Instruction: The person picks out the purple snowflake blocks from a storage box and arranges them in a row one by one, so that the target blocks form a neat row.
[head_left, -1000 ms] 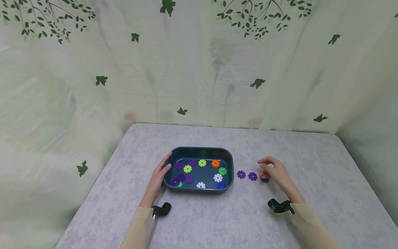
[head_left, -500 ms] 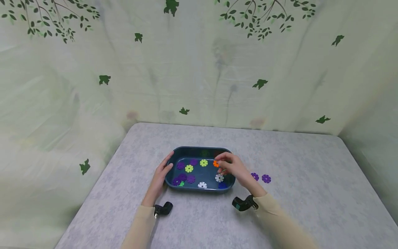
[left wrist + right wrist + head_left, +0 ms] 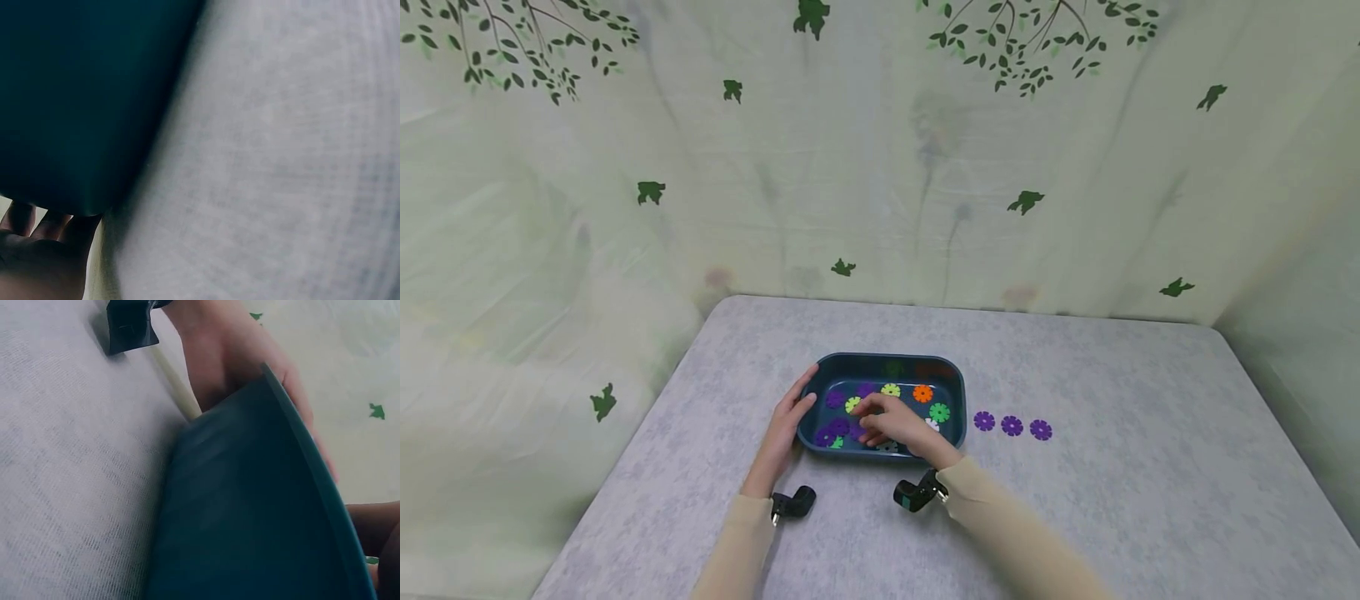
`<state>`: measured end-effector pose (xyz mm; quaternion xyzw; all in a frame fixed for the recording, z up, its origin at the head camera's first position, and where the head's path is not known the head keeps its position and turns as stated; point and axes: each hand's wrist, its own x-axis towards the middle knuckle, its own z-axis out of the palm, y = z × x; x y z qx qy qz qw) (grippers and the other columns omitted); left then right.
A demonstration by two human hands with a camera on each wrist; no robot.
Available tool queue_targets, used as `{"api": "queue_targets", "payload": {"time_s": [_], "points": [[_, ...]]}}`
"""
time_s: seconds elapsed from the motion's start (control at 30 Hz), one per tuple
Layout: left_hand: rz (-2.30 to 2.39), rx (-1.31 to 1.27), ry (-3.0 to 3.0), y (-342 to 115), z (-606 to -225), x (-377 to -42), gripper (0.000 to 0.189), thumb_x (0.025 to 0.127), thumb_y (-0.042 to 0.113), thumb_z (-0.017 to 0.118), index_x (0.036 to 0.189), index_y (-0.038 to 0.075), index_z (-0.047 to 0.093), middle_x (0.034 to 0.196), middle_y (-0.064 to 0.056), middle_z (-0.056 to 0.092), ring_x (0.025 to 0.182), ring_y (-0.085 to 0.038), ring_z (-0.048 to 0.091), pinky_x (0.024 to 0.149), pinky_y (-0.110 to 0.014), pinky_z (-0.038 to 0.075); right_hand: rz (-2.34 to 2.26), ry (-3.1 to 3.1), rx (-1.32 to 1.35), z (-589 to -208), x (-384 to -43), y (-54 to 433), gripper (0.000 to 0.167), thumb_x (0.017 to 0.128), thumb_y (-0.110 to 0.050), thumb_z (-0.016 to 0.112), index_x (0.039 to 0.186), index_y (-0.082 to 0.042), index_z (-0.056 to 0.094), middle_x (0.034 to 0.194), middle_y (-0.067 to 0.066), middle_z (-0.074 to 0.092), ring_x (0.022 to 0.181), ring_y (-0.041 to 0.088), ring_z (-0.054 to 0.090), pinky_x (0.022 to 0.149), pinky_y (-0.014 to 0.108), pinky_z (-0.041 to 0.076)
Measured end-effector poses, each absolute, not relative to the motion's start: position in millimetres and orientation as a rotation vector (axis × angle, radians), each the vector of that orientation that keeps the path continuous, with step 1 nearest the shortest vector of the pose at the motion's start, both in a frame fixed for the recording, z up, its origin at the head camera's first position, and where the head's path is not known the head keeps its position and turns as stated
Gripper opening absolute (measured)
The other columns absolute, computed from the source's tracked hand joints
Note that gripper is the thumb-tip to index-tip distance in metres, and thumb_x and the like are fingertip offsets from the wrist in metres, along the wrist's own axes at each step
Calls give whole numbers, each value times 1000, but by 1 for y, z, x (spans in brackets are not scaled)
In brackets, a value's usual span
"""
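Observation:
A dark teal tray [image 3: 957, 392] holds flower-shaped plastic discs in several colours. My left hand [image 3: 781, 433] grips its left side, thumb at the rim and fingers along the outer wall. The left wrist view has that hand's fingers [image 3: 53, 225] against the tray wall [image 3: 81, 94]. Over the middle of the tray, my right hand [image 3: 891, 423] reaches down with loosely bent fingers, close above purple discs [image 3: 839, 427] and a yellow disc [image 3: 852, 404]. No disc shows between its fingers. The tray wall [image 3: 250, 500] fills much of the right wrist view, where my right hand [image 3: 384, 544] is partly seen.
Three purple discs [image 3: 1012, 426] lie in a row on the grey table [image 3: 1135, 433], right of the tray. Inside the tray's right half are an orange disc [image 3: 922, 393], a green disc [image 3: 939, 412] and a partly hidden white disc [image 3: 932, 424]. A leaf-patterned curtain [image 3: 880, 167] hangs behind.
My right hand has moved left from the row of purple discs, across the tray's right side, to the tray's middle. The left hand stays on the tray.

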<state>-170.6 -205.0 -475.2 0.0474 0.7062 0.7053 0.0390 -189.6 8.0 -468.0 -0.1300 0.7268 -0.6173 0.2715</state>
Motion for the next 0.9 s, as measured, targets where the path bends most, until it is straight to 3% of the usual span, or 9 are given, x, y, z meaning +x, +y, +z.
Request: {"api": "queue_targets", "payload": {"time_s": [0.23,0.57,0.9], "points": [[2167,146,2160,-205,-475,-171,48,103,13,42,150,11,32,155,-5,24,142,-20,16,114,-42,11,-1590,1990,-381,-470,-191,1,19,92,5,51,109,10,59,99,21,58,78,30,66,68,34,56],[2169,133,2158,-204,-475,-171,48,103,13,42,150,12,33,155,-5,25,142,-19,16,114,-42,10,-1501,2162,-363,-473,-193,-1,11,90,5,56,99,4,62,68,8,58,55,15,56,55,28,51],[2177,146,2150,-205,-477,-171,48,104,12,42,151,12,31,155,-4,24,143,-20,15,114,-44,10,-1709,2034,-427,-461,-196,30,19,92,2,54,109,6,60,74,7,57,59,16,56,61,31,52]]}}
